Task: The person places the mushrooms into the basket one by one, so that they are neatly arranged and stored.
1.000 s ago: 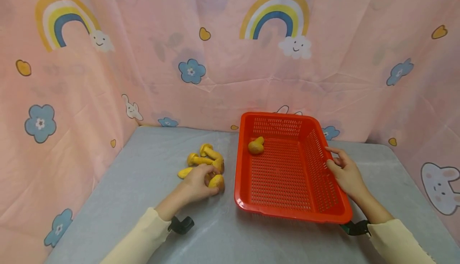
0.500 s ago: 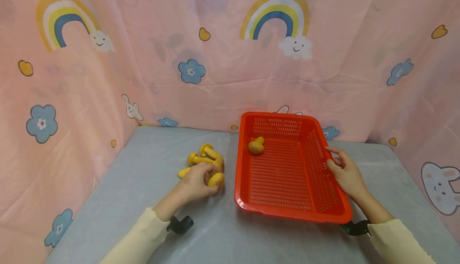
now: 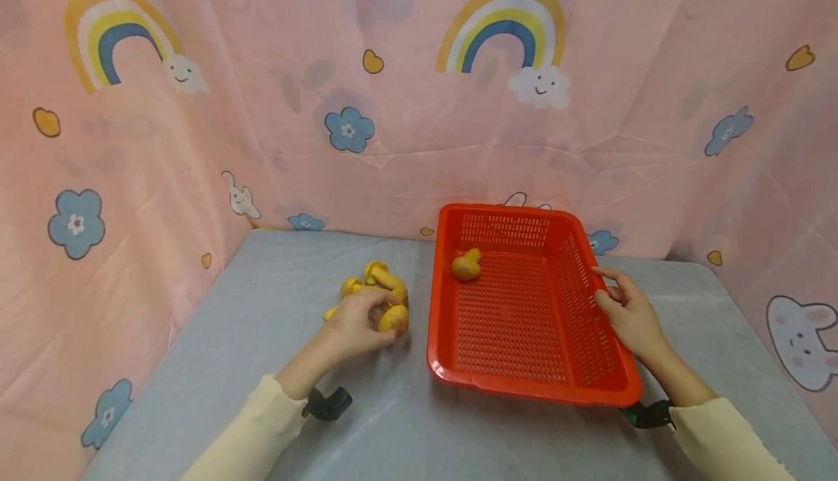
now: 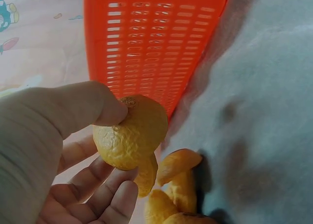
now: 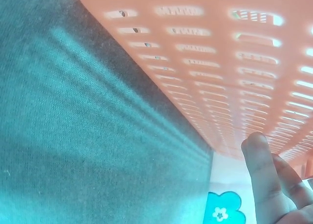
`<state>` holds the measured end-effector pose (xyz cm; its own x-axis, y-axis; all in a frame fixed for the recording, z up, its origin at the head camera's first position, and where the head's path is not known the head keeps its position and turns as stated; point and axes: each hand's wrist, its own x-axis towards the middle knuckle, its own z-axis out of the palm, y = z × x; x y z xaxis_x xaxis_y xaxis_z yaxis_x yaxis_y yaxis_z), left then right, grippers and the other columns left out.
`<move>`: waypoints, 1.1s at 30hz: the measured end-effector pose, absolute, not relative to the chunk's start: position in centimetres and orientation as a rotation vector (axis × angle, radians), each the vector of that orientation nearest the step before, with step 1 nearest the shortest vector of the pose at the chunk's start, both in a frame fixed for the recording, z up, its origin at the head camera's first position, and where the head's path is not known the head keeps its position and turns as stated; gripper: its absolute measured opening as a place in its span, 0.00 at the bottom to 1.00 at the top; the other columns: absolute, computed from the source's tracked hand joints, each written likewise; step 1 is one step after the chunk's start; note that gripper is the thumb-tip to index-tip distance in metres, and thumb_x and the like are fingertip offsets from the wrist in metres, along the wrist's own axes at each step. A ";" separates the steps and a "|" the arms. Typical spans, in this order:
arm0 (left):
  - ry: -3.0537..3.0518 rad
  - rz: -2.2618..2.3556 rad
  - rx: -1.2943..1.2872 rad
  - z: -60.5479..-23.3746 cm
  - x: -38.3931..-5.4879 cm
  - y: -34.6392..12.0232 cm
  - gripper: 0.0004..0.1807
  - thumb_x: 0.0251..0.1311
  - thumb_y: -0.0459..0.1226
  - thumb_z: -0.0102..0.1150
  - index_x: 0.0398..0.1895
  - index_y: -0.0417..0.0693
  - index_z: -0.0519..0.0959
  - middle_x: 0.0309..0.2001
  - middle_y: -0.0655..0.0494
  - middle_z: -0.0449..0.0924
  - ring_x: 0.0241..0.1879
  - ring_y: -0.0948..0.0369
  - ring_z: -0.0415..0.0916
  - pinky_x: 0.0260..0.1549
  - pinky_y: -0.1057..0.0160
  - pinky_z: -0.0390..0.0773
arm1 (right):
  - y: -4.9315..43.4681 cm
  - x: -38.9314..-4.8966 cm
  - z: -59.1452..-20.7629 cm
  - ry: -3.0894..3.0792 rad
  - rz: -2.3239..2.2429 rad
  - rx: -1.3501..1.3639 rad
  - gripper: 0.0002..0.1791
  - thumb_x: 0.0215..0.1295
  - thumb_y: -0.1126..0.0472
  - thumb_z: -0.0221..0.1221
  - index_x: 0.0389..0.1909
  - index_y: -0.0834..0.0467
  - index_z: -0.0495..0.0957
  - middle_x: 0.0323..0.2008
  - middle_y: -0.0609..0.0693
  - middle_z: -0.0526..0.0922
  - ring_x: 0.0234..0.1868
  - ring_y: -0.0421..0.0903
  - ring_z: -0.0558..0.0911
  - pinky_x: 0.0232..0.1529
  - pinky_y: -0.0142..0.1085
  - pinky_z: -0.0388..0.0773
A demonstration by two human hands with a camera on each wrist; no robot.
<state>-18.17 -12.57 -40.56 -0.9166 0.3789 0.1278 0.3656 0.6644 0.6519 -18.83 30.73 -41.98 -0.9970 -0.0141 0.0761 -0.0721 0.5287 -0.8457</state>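
Note:
My left hand [image 3: 356, 324] pinches a yellow mushroom [image 3: 394, 320] by its cap, left of the red basket. In the left wrist view the thumb lies on the round cap of this mushroom [image 4: 134, 131], and its short stem points down. Several more yellow mushrooms [image 3: 386, 277] lie just beyond that hand, partly covered by it. My right hand [image 3: 631, 317] holds the right rim of the red plastic basket [image 3: 452, 368], thumb at the rim. The right wrist view has its fingers [image 5: 261, 170] against the basket's outer wall. One mushroom [image 3: 466, 268] lies inside the basket, at the left.
A grey cloth covers the table [image 3: 262, 299]. Behind and at both sides hangs a pink curtain [image 3: 406, 183] with rainbows and flowers. Black straps [image 3: 327, 404] sit at both wrists.
My left hand has lifted the mushroom slightly and shifted a little away from me, covering more of the pile. The right hand and the basket have stayed in place.

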 end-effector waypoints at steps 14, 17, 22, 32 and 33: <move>2.888 1.145 0.603 -38.8 -18.4 -12.7 0.22 0.44 0.34 0.71 0.48 0.45 0.80 0.42 0.52 0.79 0.33 0.61 0.73 0.32 0.67 0.78 | 30.9 -18.9 -42.1 -2.701 1.478 0.075 0.28 0.75 0.55 0.42 0.72 0.60 0.54 0.52 0.74 0.74 0.28 0.38 0.85 0.26 0.37 0.83; 2.896 1.155 0.590 -38.6 -18.5 -12.6 0.22 0.44 0.34 0.71 0.47 0.46 0.81 0.41 0.52 0.78 0.33 0.61 0.73 0.31 0.67 0.78 | 30.9 -18.9 -42.1 -2.699 1.481 0.079 0.28 0.75 0.55 0.42 0.72 0.60 0.54 0.52 0.74 0.74 0.28 0.38 0.85 0.27 0.37 0.83; 2.912 1.165 0.590 -38.2 -18.6 -12.5 0.22 0.45 0.34 0.71 0.47 0.48 0.80 0.38 0.53 0.78 0.32 0.59 0.74 0.29 0.69 0.76 | 30.8 -18.8 -42.1 -2.690 1.497 0.094 0.28 0.75 0.55 0.42 0.72 0.61 0.53 0.52 0.74 0.74 0.28 0.38 0.85 0.27 0.37 0.83; 2.942 1.238 0.651 -37.3 -19.1 -12.0 0.20 0.45 0.34 0.69 0.45 0.47 0.80 0.42 0.52 0.80 0.34 0.59 0.76 0.34 0.60 0.81 | 30.8 -18.9 -42.1 -2.688 1.499 0.096 0.28 0.76 0.56 0.42 0.72 0.61 0.53 0.51 0.75 0.74 0.28 0.40 0.86 0.27 0.37 0.83; 2.941 1.244 0.647 -37.2 -19.2 -11.9 0.20 0.45 0.34 0.69 0.45 0.48 0.80 0.43 0.51 0.80 0.35 0.59 0.76 0.34 0.60 0.82 | 30.8 -18.9 -42.1 -2.689 1.498 0.095 0.28 0.75 0.56 0.42 0.72 0.61 0.53 0.51 0.74 0.74 0.28 0.40 0.85 0.27 0.37 0.83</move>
<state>-19.17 -11.93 -37.22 -0.9146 0.3127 0.2564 0.4018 0.6307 0.6638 -18.91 30.83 -42.13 -0.9962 -0.0236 0.0839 -0.0838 0.5251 -0.8469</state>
